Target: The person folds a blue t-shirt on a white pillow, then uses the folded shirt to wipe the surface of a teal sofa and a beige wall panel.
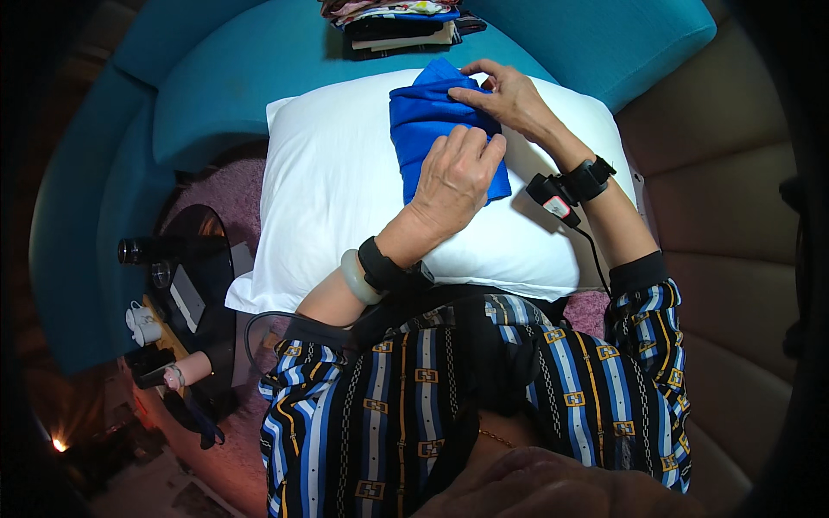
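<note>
A folded piece of blue fabric (421,116), perhaps a garment, lies creased on a white pillow (324,168) in front of me. My right hand (511,103) is at its upper right edge, thumb across the fabric and fingers curled at the edge. Over the lower part of the fabric is my left hand (453,178), its fingers bent down. The left fingertips are hidden, so whether they pinch the cloth cannot be seen. Each wrist wears a black strap with a device and cable; a pale bangle (359,277) circles the left forearm.
Beyond the pillow, a stack of folded clothes (401,29) rests on a teal sofa (239,84). At the left, a dark low table (217,285) bears white cups (146,327), a dark bottle (133,251) and a pink container (188,370). A cable (592,249) trails from the right wrist.
</note>
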The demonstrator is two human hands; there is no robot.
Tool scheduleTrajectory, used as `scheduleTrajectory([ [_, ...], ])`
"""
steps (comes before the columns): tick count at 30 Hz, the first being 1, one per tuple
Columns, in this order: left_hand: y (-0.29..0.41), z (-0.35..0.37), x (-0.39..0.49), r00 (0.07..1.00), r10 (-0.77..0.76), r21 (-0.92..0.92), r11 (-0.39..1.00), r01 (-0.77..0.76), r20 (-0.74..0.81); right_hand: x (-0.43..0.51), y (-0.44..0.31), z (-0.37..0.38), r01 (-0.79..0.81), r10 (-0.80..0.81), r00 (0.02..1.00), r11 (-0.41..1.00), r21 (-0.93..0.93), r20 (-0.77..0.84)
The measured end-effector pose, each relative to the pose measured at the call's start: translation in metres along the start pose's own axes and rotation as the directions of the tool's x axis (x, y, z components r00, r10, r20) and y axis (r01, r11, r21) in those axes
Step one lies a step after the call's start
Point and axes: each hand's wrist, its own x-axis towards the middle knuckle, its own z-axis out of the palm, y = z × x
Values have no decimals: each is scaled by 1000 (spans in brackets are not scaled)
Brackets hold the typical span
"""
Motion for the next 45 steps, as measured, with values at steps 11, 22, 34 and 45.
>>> scheduleTrajectory([
  [11, -1, -9, 4, 937, 320, 156, 942, -298, -139, 27, 16, -12, -346, 73, 929, 520, 781, 363],
  [22, 0, 8, -14, 996, 88, 18, 996, -88, -10, 2, 42, -12, -228, 218, 972, 764, 604, 91],
  [34, -9, 3, -14, 977, 211, 69, 976, -209, -23, -12, 10, 10, 37, -3, 990, 970, 242, -139],
  [45, -5, 5, -13, 993, 66, -127, 989, -79, -96, -30, 28, 9, -19, 42, 993, 978, 206, -108],
])
